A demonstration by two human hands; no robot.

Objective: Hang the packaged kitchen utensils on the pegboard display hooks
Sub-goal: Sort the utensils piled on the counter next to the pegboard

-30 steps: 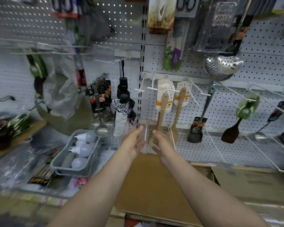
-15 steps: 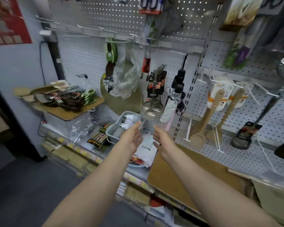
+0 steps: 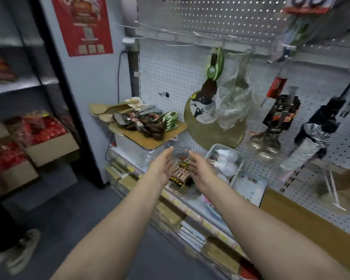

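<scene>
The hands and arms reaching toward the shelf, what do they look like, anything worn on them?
Both forearms are bare up to the frame edge: no sleeves, gloves, watch or bracelets show. The left hand and right hand show no rings, though motion blur hides fine detail.

Packaged kitchen utensils (image 3: 141, 122): loose heap, dark heads and green-carded handles, lying flat on a cardboard sheet (image 3: 150, 138) at left. Pegboard (image 3: 170, 77): white, perforated, upright. Display hooks (image 3: 182, 34) jut out along upper rail; one green-carded utensil (image 3: 213, 67) hangs.
</scene>
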